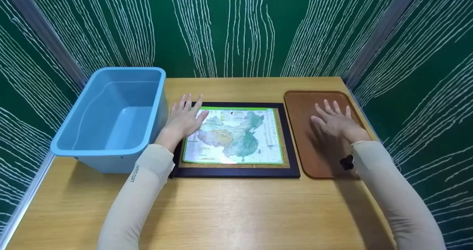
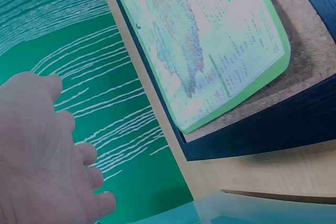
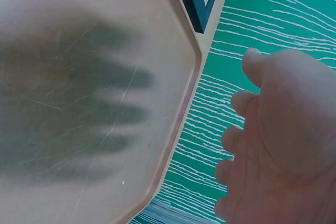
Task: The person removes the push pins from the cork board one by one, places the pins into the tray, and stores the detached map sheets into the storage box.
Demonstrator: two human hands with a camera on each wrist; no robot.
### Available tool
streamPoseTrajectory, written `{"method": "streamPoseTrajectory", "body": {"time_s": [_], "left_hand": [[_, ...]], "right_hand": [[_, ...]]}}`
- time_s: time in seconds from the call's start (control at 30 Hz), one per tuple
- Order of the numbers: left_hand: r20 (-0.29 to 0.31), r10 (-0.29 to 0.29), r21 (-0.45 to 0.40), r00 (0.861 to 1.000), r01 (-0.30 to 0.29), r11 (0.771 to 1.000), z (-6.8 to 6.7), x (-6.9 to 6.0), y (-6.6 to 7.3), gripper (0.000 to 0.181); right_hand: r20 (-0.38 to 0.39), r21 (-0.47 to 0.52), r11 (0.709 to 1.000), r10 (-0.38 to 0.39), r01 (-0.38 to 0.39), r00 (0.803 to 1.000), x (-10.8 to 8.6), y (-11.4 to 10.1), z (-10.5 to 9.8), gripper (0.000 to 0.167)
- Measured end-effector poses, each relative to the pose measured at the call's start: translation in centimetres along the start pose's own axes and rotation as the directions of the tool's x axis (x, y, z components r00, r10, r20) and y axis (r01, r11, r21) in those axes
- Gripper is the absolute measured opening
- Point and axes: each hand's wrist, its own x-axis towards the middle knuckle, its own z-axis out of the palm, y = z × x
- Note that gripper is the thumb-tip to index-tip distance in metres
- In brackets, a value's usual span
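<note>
My left hand (image 1: 183,120) hovers over the left edge of a dark-framed board (image 1: 236,171), fingers spread and holding nothing. Inside the frame, on a cork surface (image 2: 310,51), lies a map sheet (image 1: 229,135) with a green border. My right hand (image 1: 335,122) is held above a brown tray (image 1: 299,143), its fingers apart and nothing in them. On the tray the hand's shadow (image 3: 68,87) shows in the right wrist view. Both palms (image 2: 37,150) face down, clear of the surfaces below.
A deep blue plastic bin (image 1: 111,152) stands on the left of the wooden table (image 1: 229,213), close to the framed board. Green walls (image 1: 251,32) with white wavy lines enclose the back and both sides. A small dark object (image 1: 346,162) is at the right sleeve's cuff.
</note>
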Motion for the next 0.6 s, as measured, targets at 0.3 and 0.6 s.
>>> {"method": "streamPoseTrajectory", "body": {"time_s": [0.3, 0.6], "left_hand": [[0.052, -0.022, -0.034, 0.998, 0.024, 0.999, -0.1, 0.0, 0.3, 0.073], [0.229, -0.081, -0.105, 0.97, 0.107, 0.989, -2.2, 0.0, 1.4, 0.079]], "right_hand": [[0.058, 0.152, 0.987, -0.054, 0.045, 0.997, 0.3, -1.2, -0.8, 0.084], [0.031, 0.546, 0.838, -0.034, 0.011, 0.999, 0.7, -1.6, -2.2, 0.093]]}}
